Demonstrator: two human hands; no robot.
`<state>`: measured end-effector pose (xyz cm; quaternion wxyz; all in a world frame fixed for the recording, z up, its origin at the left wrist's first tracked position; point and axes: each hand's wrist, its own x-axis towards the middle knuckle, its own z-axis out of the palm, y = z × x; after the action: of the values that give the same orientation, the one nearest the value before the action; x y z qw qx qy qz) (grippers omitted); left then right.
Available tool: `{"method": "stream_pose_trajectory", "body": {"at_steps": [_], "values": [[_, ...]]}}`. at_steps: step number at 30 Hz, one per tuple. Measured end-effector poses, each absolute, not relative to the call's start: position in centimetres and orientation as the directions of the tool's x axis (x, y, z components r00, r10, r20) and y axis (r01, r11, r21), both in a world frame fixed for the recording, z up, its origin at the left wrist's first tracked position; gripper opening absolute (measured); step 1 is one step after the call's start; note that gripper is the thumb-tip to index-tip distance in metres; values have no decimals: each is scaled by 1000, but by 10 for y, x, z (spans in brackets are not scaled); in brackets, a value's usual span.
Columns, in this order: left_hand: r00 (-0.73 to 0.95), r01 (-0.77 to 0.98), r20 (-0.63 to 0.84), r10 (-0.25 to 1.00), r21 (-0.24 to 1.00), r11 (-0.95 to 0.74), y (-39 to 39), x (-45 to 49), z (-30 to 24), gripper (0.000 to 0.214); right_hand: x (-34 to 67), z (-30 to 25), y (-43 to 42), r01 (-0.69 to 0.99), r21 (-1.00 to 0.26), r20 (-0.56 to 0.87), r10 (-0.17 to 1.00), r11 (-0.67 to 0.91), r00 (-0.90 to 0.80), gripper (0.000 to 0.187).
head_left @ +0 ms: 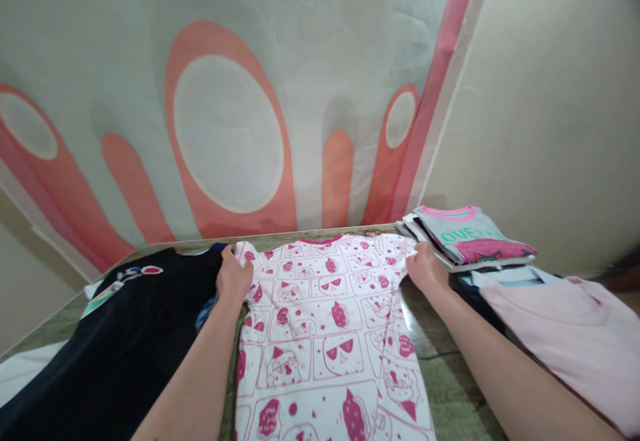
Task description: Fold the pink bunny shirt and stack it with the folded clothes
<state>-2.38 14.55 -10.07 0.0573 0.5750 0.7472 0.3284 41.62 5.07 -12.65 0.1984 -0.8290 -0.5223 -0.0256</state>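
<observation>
A white T-shirt with a magenta cartoon print [320, 321] lies spread out in front of me, its collar toward the wall and its lower edge out of frame. My left hand [234, 274] grips the end of its left sleeve. On the other side, my right hand [425, 266] is closed on the right sleeve end. The shirt stretches between both hands over the wooden tabletop [440, 368]. Close by my left hand lies a black T-shirt [145, 334] with a small coloured print. A folded stack topped by a grey and pink shirt [465, 234] sits just beyond my right hand.
At the right, a pale pink shirt [570, 328] lies over other clothes. White cloth [30, 368] shows at the left edge under the black shirt. Behind the table rises a wall with an orange and white printed banner [230, 128].
</observation>
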Motion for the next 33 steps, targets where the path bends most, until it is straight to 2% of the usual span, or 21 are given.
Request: {"method": "stream_pose_trajectory", "body": {"at_steps": [2,3,5,6,7,9,11,13,16,18,21,23,24,27,29,31,33], "values": [[-294,889,453,841,453,66,134,-15,-90,63,403,-120,48,886,-324,399,801,-332,446,40],[-252,921,547,798,389,24,129,-9,-84,61,393,-117,47,908,-329,472,787,-260,397,41],[-112,956,671,733,273,-104,123,7,-77,52,369,-117,47,948,-317,546,812,-26,204,43],[-22,952,673,739,241,-191,121,16,-77,48,358,-119,47,945,-314,542,835,91,100,43],[75,934,637,767,224,-277,121,25,-80,45,348,-122,47,930,-315,512,859,188,-1,43],[259,893,461,849,221,-392,121,40,-96,45,338,-131,46,904,-308,400,903,296,-159,43],[336,894,254,907,216,-392,122,50,-118,55,340,-136,44,921,-282,262,945,269,-196,42],[368,901,154,917,187,-392,122,54,-138,61,352,-133,41,961,-231,147,982,149,-117,41],[391,903,100,915,151,-402,128,56,-152,62,364,-115,36,990,-132,82,995,-46,58,42],[382,908,89,920,149,-391,135,58,-150,63,360,-99,31,987,-161,119,993,-5,24,43],[375,909,95,922,157,-386,139,60,-134,62,340,-79,16,873,-386,77,953,298,-292,41],[357,913,138,924,157,-376,134,49,-117,59,329,-71,0,753,-503,-29,862,424,-505,35],[334,920,176,926,155,-361,128,40,-109,56,326,-68,-10,719,-523,-78,814,458,-576,34],[189,954,249,950,184,-238,98,-4,-88,45,329,-64,-39,732,-449,-132,772,513,-622,32],[100,965,129,987,231,-128,75,-34,-83,39,336,-65,-56,762,-372,-93,796,530,-599,32],[100,968,-22,995,235,-92,54,-57,-85,37,345,-70,-70,779,-334,-29,820,530,-571,31],[110,965,-84,990,246,-86,39,-68,-93,38,359,-78,-83,789,-337,16,842,513,-540,31]]}}
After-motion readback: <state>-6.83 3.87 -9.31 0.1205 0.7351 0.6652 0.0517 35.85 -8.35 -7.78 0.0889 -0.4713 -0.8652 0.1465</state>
